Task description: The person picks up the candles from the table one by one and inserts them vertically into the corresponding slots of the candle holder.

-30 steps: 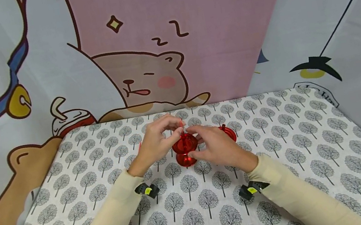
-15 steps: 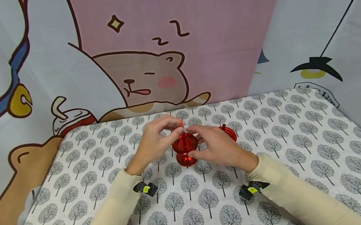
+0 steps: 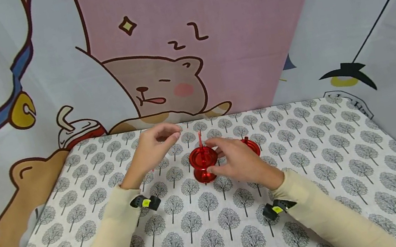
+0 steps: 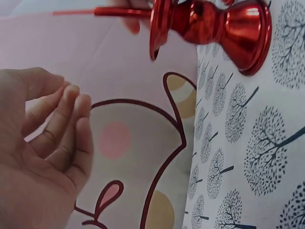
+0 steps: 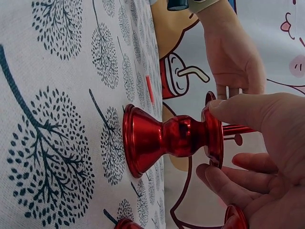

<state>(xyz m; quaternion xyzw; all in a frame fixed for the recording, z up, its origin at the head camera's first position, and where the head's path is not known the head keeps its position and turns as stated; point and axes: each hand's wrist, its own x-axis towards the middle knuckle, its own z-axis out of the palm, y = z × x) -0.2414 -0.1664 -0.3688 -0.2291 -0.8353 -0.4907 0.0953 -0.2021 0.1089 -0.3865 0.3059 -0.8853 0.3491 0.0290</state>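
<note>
A shiny red metal holder [image 3: 202, 157], with a wide dish on a waisted foot, stands upright on the cloth. From the tube in its middle rises a thin red stick [image 3: 200, 138]. My right hand [image 3: 239, 161] holds the holder by the dish, thumb on the near side of the rim [image 5: 216, 143] and fingers on the far side. Left of the stick and apart from it, my left hand [image 3: 156, 149] hovers with fingers loosely bent and nothing in them, as the left wrist view also shows [image 4: 52, 129].
Behind my right hand stands a second red holder [image 3: 251, 147], partly hidden. Another red stick [image 5: 149, 89] lies on the tree-patterned cloth [image 3: 211, 226] to the left, mostly behind my left forearm in the head view. A cartoon-printed curtain [image 3: 244, 24] hangs beyond the table's far edge.
My left hand has let go of the stick's upper part and moved left, away from it. The stick stays upright in the holder. My right hand keeps its place on the dish.
</note>
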